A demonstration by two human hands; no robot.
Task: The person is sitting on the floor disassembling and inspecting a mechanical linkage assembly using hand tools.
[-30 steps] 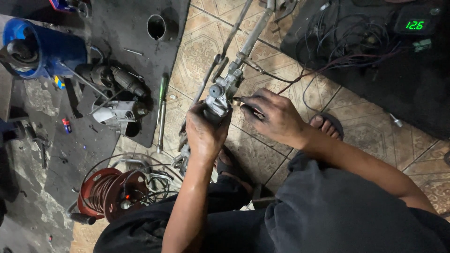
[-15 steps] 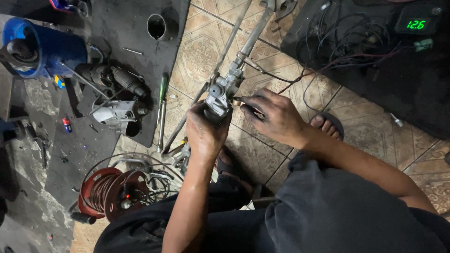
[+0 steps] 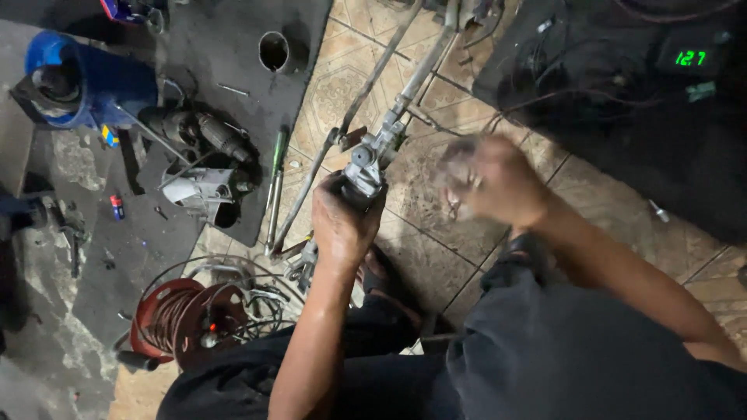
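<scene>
My left hand point(image 3: 342, 222) is closed around the lower end of a long grey metal shaft assembly point(image 3: 375, 149), which runs up and right across the tiled floor point(image 3: 436, 233). My right hand point(image 3: 490, 179) hovers to the right of the assembly, clear of it. It is blurred by motion and its fingers are curled. Something small and shiny may sit in them, but the blur hides what it is. A thin rod point(image 3: 366, 89) lies beside the shaft on its left.
A black mat point(image 3: 226, 47) at left carries dark motor parts point(image 3: 202, 132), a white housing point(image 3: 198, 190) and a blue bucket point(image 3: 85, 78). A green-handled screwdriver point(image 3: 276, 167) lies at its edge. A red cable reel point(image 3: 179, 319) stands by my knee. A dark device with a green display point(image 3: 689, 58) sits top right.
My right hand has pulled away from the assembly's head, moving right and slightly up. My left hand keeps its grip in the same place.
</scene>
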